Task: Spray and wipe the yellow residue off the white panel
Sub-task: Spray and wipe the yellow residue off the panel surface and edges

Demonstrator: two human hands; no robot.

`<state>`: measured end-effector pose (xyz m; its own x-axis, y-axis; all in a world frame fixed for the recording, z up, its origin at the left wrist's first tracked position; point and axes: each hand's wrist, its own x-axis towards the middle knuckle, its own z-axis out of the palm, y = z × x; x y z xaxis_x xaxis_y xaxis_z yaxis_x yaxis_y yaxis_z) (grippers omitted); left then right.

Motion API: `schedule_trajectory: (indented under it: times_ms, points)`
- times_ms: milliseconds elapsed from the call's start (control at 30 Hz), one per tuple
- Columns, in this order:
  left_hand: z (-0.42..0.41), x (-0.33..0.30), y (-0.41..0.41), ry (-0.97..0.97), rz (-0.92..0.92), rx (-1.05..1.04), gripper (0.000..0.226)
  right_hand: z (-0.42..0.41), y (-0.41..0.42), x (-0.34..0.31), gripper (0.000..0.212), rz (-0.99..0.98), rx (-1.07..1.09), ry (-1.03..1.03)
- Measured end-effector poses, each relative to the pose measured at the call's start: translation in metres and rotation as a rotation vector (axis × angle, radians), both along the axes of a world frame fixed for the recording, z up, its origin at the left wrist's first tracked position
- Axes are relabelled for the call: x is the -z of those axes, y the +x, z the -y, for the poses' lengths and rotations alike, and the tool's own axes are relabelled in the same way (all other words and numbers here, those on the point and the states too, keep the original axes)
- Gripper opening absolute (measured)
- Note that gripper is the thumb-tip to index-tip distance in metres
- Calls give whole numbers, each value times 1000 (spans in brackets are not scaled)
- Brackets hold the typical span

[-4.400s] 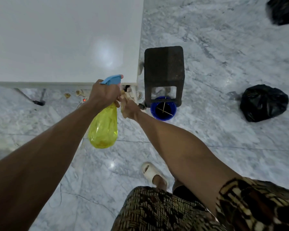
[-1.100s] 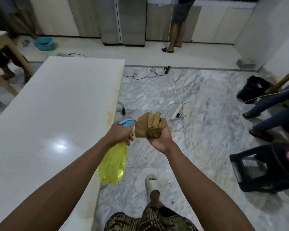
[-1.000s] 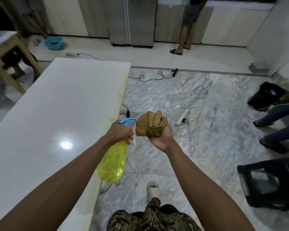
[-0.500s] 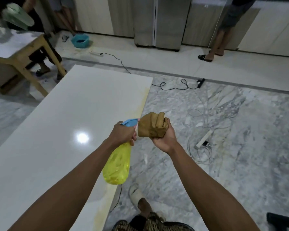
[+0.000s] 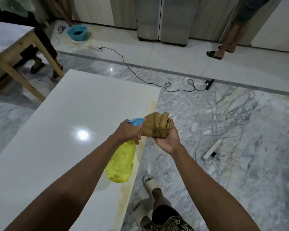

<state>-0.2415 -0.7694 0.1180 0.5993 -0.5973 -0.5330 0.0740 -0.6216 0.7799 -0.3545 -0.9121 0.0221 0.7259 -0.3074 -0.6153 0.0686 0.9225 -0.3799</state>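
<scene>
The large glossy white rectangular panel (image 5: 60,130) is laid flat across the left and centre of the frame, its yellow residue streak (image 5: 140,150) running along the right edge, presumably kept within reach for wiping. The translucent yellow plastic spray bottle with blue trigger head (image 5: 122,162) is gripped by the left hand (image 5: 128,133), nozzle aimed at the bunched tan cloth (image 5: 157,126) clenched in the right hand (image 5: 167,137), probably to wet it first. No brand, label or writing can be read.
</scene>
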Motion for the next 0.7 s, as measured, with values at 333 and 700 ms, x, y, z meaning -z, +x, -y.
schedule_trajectory:
  times_ms: [333, 700]
  points:
    - [97, 25, 96, 92, -37, 100, 58, 139, 106, 31, 67, -339, -65, -379]
    - [153, 42, 159, -106, 92, -224, 22, 230, 234, 110, 65, -638, -692, -1877]
